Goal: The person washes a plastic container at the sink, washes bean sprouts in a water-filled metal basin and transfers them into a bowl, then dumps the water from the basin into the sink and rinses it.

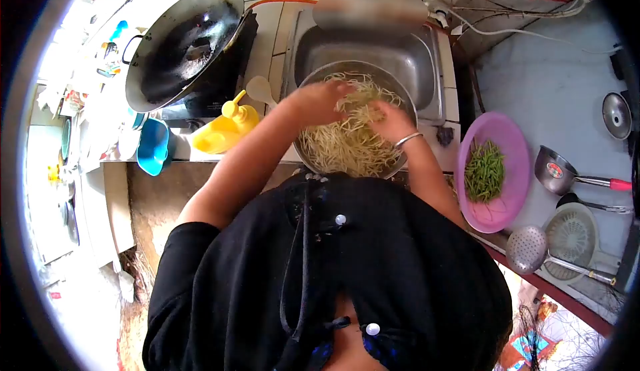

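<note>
Big bowl [396, 86]'s parked at the near side of the sink [367, 46], handy for two-handed work. The left hand [325, 102] and right hand [392, 120] are in its pale strands [343, 146], fingers bent; too blurry to tell if they're gripping any.
</note>
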### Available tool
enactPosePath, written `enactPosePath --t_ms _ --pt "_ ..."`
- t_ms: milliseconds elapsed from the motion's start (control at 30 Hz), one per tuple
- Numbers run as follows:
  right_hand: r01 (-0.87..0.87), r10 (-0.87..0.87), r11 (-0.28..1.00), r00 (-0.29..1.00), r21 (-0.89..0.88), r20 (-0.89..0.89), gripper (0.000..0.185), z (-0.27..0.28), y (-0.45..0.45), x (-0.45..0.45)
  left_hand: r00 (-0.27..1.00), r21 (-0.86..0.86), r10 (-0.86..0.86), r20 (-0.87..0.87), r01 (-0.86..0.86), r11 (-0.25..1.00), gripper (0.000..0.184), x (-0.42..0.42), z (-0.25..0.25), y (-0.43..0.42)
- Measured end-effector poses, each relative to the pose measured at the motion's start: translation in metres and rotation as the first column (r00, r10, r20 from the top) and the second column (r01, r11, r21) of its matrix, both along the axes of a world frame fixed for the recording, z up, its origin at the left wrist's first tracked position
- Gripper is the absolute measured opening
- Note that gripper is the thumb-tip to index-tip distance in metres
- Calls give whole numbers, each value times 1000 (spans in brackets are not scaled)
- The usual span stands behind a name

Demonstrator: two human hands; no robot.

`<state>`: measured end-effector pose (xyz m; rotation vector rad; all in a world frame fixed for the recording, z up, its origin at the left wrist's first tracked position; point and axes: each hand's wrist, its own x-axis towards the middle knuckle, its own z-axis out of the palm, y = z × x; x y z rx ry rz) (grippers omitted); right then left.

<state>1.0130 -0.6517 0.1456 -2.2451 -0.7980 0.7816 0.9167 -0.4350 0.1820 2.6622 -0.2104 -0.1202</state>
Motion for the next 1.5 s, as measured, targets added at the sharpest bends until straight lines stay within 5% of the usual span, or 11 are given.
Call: enactPosePath --t_ms 67,133,267,467,533,667,733,833,1300,1400,1500 --pt "34 -32 999 992 -9 119 63 -11 -12 3 998 22 18 -62 -17 1000 78 -13 -14 -7" --pt "66 -49 995 976 -78 211 82 -16 -20 4 920 270 160 -357 -62 961 104 -22 -18 -11" --pt "62 -29 993 956 -105 293 87 -59 -18 -12 908 354 231 -350 -100 930 115 -36 -29 -23" --pt "58 -55 998 994 -31 99 94 -84 2 -25 845 199 170 -508 -77 977 114 -32 -47 -39" --pt "89 -114 987 974 -130 -196 92 -74 10 -24 811 47 119 -573 -113 993 117 -29 -40 -41" --pt "197 -193 980 883 -35 -428 83 -69 19 -29 867 -77 66 -493 -119 990 110 -28 -37 -39" --pt "454 -152 853 687 256 -710 74 -80 24 -34 922 -176 93 -376 -170 970 105 -28 -42 -39" --pt "554 -92 779 566 295 -819 68 -78 26 -33 929 -235 102 -355 -194 952 101 -29 -38 -34" --pt "625 -151 670 643 400 -751 58 -23 28 -25 980 -254 96 -174 -139 957 85 -17 14 -28" --pt "641 -81 605 640 472 -764 55 6 32 -27 997 -226 79 13 -74 971 83 -15 25 -28" --pt "634 -83 609 648 476 -757 55 26 34 -30 989 -174 133 -65 -143 974 82 -16 47 -30"
